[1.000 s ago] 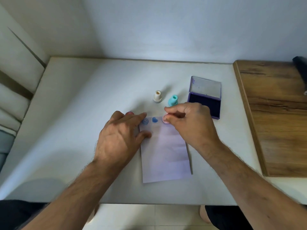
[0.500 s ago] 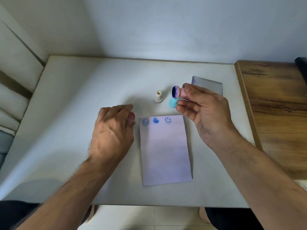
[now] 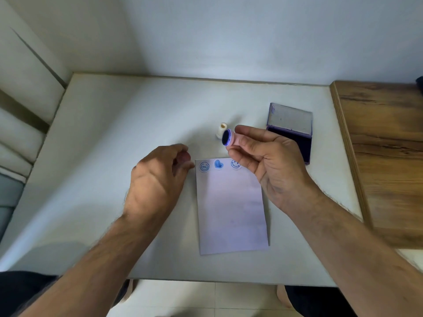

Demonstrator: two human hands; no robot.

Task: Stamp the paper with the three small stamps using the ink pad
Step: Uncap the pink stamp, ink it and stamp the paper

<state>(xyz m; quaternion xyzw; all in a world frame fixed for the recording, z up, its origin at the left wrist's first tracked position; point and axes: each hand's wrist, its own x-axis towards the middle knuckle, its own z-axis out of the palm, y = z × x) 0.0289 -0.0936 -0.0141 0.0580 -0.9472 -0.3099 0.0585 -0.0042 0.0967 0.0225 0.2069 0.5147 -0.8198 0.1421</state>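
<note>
- the right hand [image 3: 272, 165] is holding a pink stamp [image 3: 231, 138] above the far edge of the paper [image 3: 231, 207], pinching it between thumb and fingers, its dark inked face turning toward the left.
- the left hand [image 3: 158, 181] is hovering just left of the paper's far left corner, fingers loosely curled and grasping nothing.
- the paper is lying on the white table [image 3: 114, 143], showing three blue prints along its far edge.
- a cream stamp [image 3: 222, 130] is standing upright just beyond the pink one.
- the ink pad [image 3: 289, 129] is sitting open at the far right, partly behind the right hand.
</note>
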